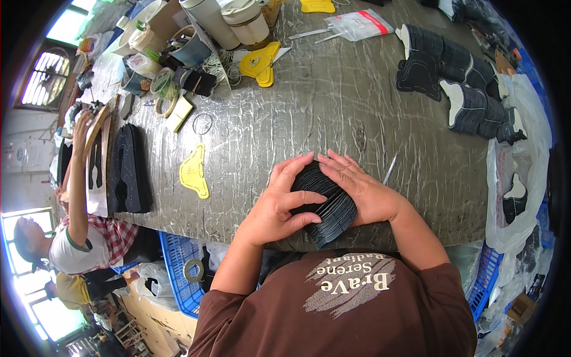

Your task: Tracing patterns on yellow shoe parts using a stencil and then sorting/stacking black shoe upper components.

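Note:
A thick stack of thin black cut pieces (pixel 334 219) stands on edge at the table's near side, its layers fanned. My left hand (pixel 291 199) is wrapped round the stack's left side, fingers bent over the layers. From the right, my right hand (pixel 360 187) presses on the stack with its fingers along the top; its thumb is hidden. Right of that hand lies a slim white pen-like tool (pixel 391 168). A flat yellow template (pixel 194 171) rests on the table to the left.
Black piles with white end pieces (pixel 470 107) stand far right beside a clear plastic bag (pixel 517 202). Cups and tubs (pixel 244 27), a tape roll (pixel 165 106) and another yellow template (pixel 260 62) sit far left. Black foam pieces (pixel 129 169) and a co-worker (pixel 83 238) are left; a blue crate (pixel 178 273) is below.

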`<move>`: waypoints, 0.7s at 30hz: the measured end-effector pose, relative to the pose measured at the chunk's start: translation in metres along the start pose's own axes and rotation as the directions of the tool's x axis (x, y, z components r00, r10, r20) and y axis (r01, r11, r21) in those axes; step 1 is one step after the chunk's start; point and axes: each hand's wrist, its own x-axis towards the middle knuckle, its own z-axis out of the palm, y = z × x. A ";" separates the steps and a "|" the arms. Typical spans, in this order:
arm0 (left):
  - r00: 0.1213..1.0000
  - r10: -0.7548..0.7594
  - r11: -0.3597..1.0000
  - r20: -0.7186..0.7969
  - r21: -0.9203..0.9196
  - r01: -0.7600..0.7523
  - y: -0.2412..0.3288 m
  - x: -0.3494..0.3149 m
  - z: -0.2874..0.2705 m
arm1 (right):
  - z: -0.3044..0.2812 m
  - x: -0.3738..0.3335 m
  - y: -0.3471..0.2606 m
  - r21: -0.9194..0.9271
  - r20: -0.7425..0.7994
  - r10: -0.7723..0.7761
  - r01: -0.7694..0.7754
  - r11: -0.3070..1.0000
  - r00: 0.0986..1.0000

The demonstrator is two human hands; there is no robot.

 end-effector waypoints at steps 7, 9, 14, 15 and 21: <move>0.998 -0.047 0.999 -0.033 -0.021 0.046 -0.001 -0.002 0.002 | -0.001 0.001 -0.002 -0.011 0.011 0.018 -0.018 1.000 1.000; 1.000 -0.005 1.000 -0.016 0.002 0.005 -0.001 -0.002 0.001 | -0.003 0.002 -0.004 -0.012 0.018 0.023 -0.023 1.000 1.000; 1.000 -0.010 0.999 0.020 0.040 0.009 0.008 0.000 0.000 | -0.002 0.001 -0.003 -0.019 0.012 0.025 -0.025 1.000 1.000; 1.000 -0.012 0.999 0.016 0.034 0.011 0.008 0.000 0.001 | -0.001 0.001 -0.003 -0.019 0.010 0.025 -0.024 1.000 1.000; 1.000 -0.008 0.999 0.013 0.049 0.008 0.003 -0.001 0.002 | -0.001 0.000 -0.002 -0.017 0.013 0.026 -0.026 1.000 1.000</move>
